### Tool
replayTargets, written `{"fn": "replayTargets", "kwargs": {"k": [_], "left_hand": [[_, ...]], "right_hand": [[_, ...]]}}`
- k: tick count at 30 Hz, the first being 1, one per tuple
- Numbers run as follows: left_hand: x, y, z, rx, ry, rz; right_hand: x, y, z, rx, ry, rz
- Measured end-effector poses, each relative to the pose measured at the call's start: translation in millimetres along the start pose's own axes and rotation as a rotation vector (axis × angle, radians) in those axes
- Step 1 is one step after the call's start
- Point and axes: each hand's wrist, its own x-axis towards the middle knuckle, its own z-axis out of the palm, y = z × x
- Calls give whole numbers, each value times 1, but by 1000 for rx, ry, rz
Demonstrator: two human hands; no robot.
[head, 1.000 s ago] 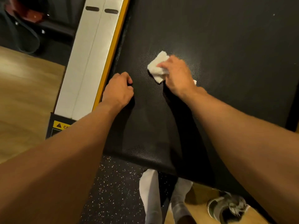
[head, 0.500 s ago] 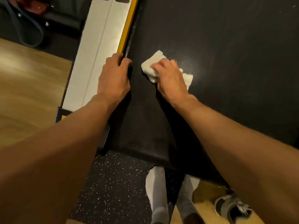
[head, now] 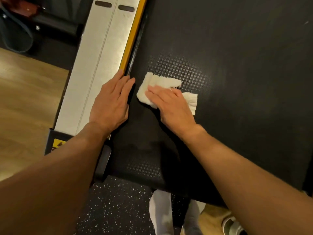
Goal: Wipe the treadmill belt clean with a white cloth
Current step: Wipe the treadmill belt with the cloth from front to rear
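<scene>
Belt [head: 237,65]: flat-open right hand [head: 171,106] on cloth [head: 162,80]

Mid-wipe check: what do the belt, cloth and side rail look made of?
Belt: likely rubber or PVC, matte black, fine dimpled texture where light hits. Cloth: white terry-like fabric, fuzzy edges, folded. Side rail: probably brushed metal, pale silver sheen; coated plastic possible.

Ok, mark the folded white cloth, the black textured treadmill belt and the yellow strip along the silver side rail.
folded white cloth [head: 162,80]: head view, its upper fold.
black textured treadmill belt [head: 245,65]: head view, bare surface far right.
yellow strip [head: 133,36]: head view, middle of its length.
</scene>
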Motion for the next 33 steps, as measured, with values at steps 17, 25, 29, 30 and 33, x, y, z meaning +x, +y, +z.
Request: {"fn": "replayTargets", "kwargs": {"k": [17, 25, 29, 30, 33], "left_hand": [[2, 4, 5, 151, 17, -44], [0, 15, 3, 17, 74, -88], [5, 60, -4, -208, 86, -221], [6, 75, -6, -251, 70, -219], [9, 115, -8, -379, 56, -249]], "right_hand": [[27, 44, -19, -220, 100, 213], [-38, -3, -41, -336, -190, 210], [-5, 46, -62, -358, -142, 381], [-6, 47, -60, -337, -143, 393], [-36, 22, -49, -325, -231, 295]]}}
